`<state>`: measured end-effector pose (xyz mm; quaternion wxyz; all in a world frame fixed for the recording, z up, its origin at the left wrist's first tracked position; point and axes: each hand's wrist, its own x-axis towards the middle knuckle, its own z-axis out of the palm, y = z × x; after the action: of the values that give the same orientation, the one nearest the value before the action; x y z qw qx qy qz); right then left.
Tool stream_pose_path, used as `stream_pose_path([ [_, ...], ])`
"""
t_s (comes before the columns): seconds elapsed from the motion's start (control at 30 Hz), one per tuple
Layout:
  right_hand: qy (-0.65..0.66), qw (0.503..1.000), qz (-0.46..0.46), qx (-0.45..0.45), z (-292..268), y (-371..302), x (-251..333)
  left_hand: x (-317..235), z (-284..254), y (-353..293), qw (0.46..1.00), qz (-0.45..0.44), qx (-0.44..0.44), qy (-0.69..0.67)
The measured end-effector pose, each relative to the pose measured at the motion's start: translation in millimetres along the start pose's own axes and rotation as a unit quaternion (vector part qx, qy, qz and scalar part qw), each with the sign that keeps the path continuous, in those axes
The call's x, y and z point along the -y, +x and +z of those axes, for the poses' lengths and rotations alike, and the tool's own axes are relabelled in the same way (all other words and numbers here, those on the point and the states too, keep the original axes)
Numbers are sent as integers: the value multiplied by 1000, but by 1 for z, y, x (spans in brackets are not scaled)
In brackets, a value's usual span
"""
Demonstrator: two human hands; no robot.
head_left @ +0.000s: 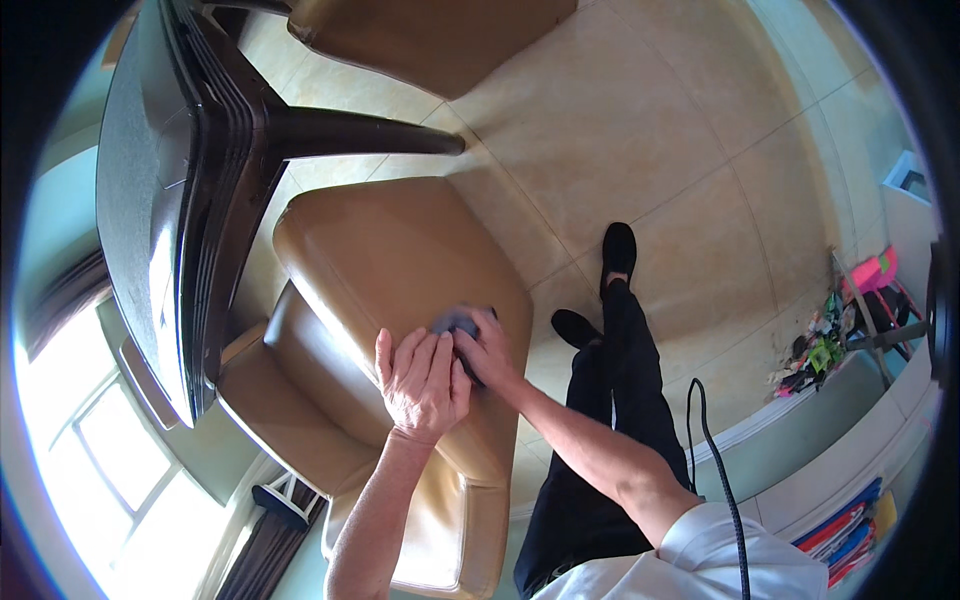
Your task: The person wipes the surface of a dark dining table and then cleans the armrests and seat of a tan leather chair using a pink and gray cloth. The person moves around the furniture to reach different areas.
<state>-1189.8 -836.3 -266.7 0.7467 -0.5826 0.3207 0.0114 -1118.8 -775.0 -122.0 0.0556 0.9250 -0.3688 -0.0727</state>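
Observation:
A dark grey cloth (458, 322) is bunched against the broad panel of a tan leather-like chair (390, 240). My right hand (487, 350) is closed over the cloth and presses it to the chair; hand and cloth are slightly blurred. Close beside it, my left hand (420, 385) lies with fingers stretched out, its fingertips near the cloth. Whether the left fingers touch the cloth or only the chair, I cannot tell.
To the left stands a dark table (190, 200) with a thick leg (370, 132). Another tan chair (430, 40) is at the top. Beige floor tiles (640, 120) lie at the right, with colourful items (820, 340) by the wall. A black cable (722, 470) hangs near my right arm.

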Motion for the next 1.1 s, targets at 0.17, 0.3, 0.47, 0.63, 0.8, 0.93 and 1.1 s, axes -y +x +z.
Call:
stream_pose_path([
  [0.17, -22, 999, -32, 19, -8, -1, -25, -4, 2, 5, 1000, -1, -2, 12],
  [0.3, 51, 963, 263, -31, -31, -54, -35, 1, 1, -4, 1000, -5, 13, 27],
  [0.47, 47, 938, 336, -67, -45, -38, -96, -4, 0, 4, 1000, 1, 5, 17],
  [0.63, 122, 961, 245, 37, -24, -15, -65, -4, -2, -1, 1000, -7, 4, 19],
  [0.8, -1, 999, 46, -19, -5, -1, -32, -3, 1, 0, 1000, -8, 5, 12],
  [0.93, 107, 947, 304, 24, -45, -14, -50, -2, -3, 2, 1000, -4, 9, 19],
  [1.1, 120, 886, 438, -92, -54, -6, -128, -4, -3, 3, 1000, -7, 17, 13],
])
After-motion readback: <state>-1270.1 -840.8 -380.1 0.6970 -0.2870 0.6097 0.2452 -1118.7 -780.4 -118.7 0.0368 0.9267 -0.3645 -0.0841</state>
